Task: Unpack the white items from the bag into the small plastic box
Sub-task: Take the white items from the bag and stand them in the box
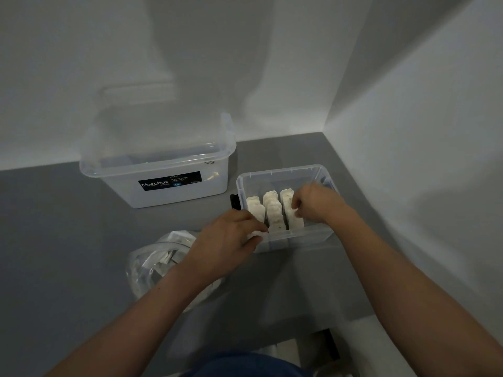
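Observation:
The small clear plastic box [299,236] stands on the grey table near the right wall. Several white items [273,208] stand in rows inside it. My left hand [231,238] is at the box's near left corner and pinches a white item [255,235] at the rim. Inside the box, my right hand [315,204] has its fingers curled on the rightmost row of white items. The clear plastic bag [156,265] lies to the left under my left forearm, with more white items inside.
A larger clear box [160,183] with a black Megabox label stands at the back left by the wall. White walls close the table's back and right sides. The table's front edge [313,327] is near my body.

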